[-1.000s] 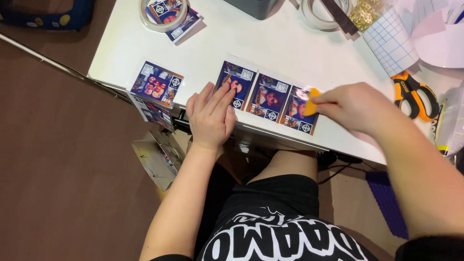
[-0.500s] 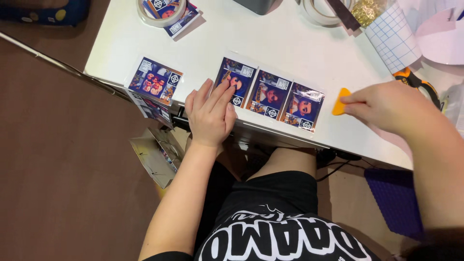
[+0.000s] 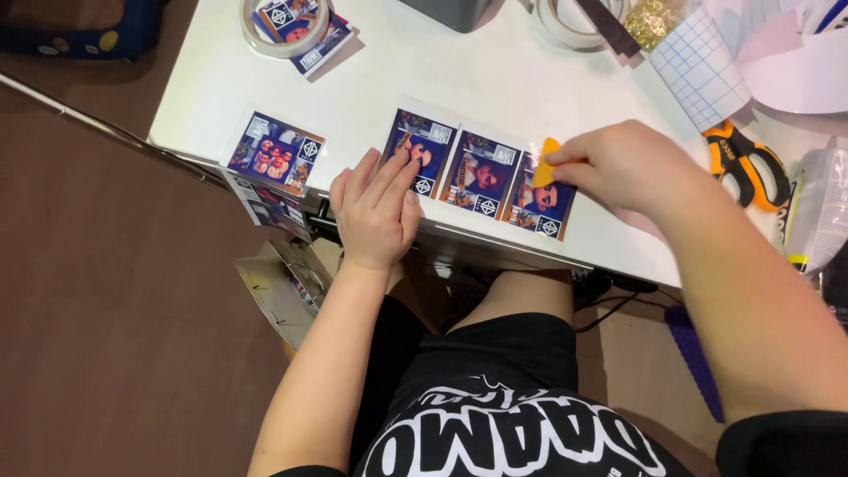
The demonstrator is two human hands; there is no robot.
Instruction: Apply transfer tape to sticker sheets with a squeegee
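Looking down from the head camera, we see our left hand (image 3: 378,212) lying flat, fingers together and stretched out, pressing on the left end of a clear-covered strip of three dark blue photo cards (image 3: 481,174) that rests near the front edge of the white table (image 3: 495,79). Our right hand (image 3: 632,163) is closed around a small orange plastic scraper (image 3: 548,162), pinching it between thumb and fingers, with the scraper's edge touching the rightmost card of the strip. The two hands are apart, one at each end of the strip.

To the left of the strip, a separate blue photo card in a clear sleeve (image 3: 276,152) lies at the table's edge, with more cards (image 3: 269,205) hanging just below it. At the far side of the table a roll of clear tape (image 3: 284,26) sits on top of another small stack of cards. On the right we see orange-handled scissors (image 3: 746,159) beside a sheet of blue grid-lined backing paper (image 3: 702,66).
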